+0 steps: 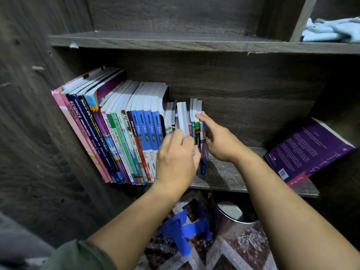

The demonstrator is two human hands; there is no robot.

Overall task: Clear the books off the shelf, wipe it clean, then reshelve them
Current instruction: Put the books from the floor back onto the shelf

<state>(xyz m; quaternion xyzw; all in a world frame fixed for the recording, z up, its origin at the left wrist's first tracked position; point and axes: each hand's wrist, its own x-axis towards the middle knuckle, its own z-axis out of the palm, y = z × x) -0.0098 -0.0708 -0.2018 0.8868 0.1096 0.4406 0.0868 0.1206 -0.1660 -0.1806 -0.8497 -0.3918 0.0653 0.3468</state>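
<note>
Inside, the shelf [233, 179] holds books [124, 137]; left fingers [174, 136] grip a white book [183, 117], right fingers [204, 118] straight.

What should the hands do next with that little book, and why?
Probably slide the small book, which the left hand grips, fully into the gap in the row of books. It stands out from its neighbours, and the right hand presses on the end books. Whether it is going in or coming out is uncertain.

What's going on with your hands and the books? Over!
Left hand grips small white-edged paperback. Right hand flat against upright end books. Purple softcover book leans on dark wooden shelf, right side.
</note>
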